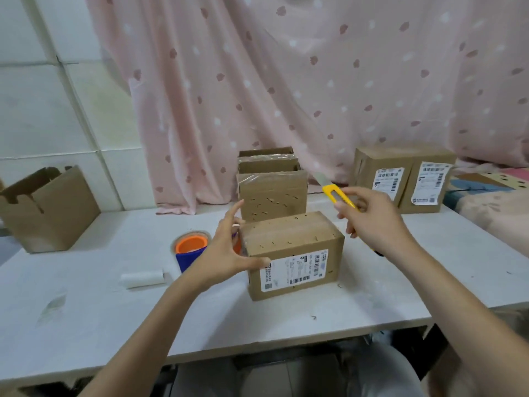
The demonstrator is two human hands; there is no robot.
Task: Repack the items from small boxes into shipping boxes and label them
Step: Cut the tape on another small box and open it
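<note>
A sealed cardboard box [294, 253] with a white shipping label on its front stands in the middle of the white table [86, 305]. My left hand [229, 250] rests against its left end, thumb on the front corner and fingers spread. My right hand [372, 219] hovers above the box's right end and grips a yellow utility knife [337, 196] with the blade out, pointing up and left.
Three taped boxes [272, 193] stand in a row behind the labelled one. Two labelled boxes [403, 176] sit at the back right. An open box [48, 210] is at far left. A tape dispenser [191, 250] and a white label roll [143, 277] lie left of my hand.
</note>
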